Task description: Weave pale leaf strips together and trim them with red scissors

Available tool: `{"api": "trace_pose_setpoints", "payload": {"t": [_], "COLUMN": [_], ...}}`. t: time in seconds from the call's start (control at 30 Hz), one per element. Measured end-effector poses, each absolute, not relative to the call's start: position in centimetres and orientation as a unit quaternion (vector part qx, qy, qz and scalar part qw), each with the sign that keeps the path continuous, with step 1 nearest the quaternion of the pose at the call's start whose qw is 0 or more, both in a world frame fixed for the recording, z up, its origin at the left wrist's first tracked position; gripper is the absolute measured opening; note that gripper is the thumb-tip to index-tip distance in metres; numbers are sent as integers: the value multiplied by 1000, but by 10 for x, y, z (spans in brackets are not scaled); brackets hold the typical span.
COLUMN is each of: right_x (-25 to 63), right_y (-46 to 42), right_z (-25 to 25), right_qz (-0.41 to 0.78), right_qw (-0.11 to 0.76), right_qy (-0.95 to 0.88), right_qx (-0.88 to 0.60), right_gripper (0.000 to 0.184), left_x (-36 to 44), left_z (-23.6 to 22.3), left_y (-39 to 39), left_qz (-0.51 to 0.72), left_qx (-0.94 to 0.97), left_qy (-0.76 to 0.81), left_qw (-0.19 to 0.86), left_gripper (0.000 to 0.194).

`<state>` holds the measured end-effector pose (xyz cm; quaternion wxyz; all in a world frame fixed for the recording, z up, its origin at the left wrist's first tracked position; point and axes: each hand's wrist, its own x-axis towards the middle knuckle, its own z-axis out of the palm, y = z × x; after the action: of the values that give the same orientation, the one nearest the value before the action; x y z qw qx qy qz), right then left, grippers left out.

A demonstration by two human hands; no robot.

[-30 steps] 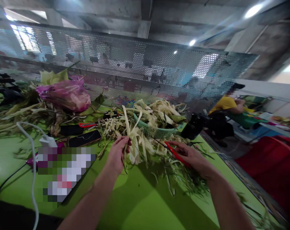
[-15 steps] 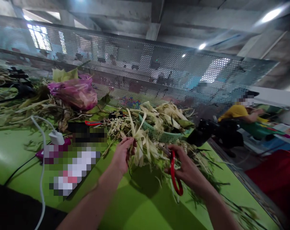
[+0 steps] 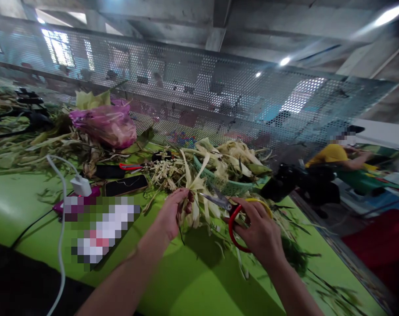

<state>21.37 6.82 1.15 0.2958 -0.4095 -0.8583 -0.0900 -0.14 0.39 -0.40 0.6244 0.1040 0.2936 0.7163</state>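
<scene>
Pale husk (image 3: pixel 195 185) — likely light, papery and quick to tear, so best held at its gathered base — sits pinched in our left hand (image 3: pixel 175 211) over the table (image 3: pixel 186 281), before the basket (image 3: pixel 239 188), while our right hand (image 3: pixel 261 229) grips the parted scissors (image 3: pixel 232 210) just beside it.

Dim overall | ceiling lamp (image 3: pixel 390 15) flaring | window (image 3: pixel 58 47) blown out | tabletop (image 3: pixel 173 287) shadowed | edges stretched

right hand (image 3: pixel 263 232): scissors (image 3: pixel 232 210) turned over | blades (image 3: pixel 220 202) now seen parted, pointing toward pale strips (image 3: pixel 195 186) | yellow handle loop (image 3: pixel 267 206) newly visible
</scene>
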Motion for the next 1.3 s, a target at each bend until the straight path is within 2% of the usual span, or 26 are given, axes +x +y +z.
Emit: {"api": "trace_pose_setpoints", "payload": {"t": [0.17,0.37,1.03,1.3], "right_x": [218,217,211,207], "right_y": [73,75,70,68], "right_z": [4,2,-1,-5], "right_qz": [-168,-179,-109,-55], "right_qw": [299,274,268,240], "right_qy": [-861,-867,-887,-895], "right_qx": [-375,-376,-360,-371], "right_gripper": [42,46,51,54], "left_x": [-1,-1,6,12], "left_z": [-3,-4,-11,-13], "left_y": [3,4,5,5], "left_qz": [713,713,693,673], "left_qx": [112,119,129,146], "left_qy": [296,273,290,309], "left_qw": [626,634,647,656], "left_gripper": [10,10,7,10]}}
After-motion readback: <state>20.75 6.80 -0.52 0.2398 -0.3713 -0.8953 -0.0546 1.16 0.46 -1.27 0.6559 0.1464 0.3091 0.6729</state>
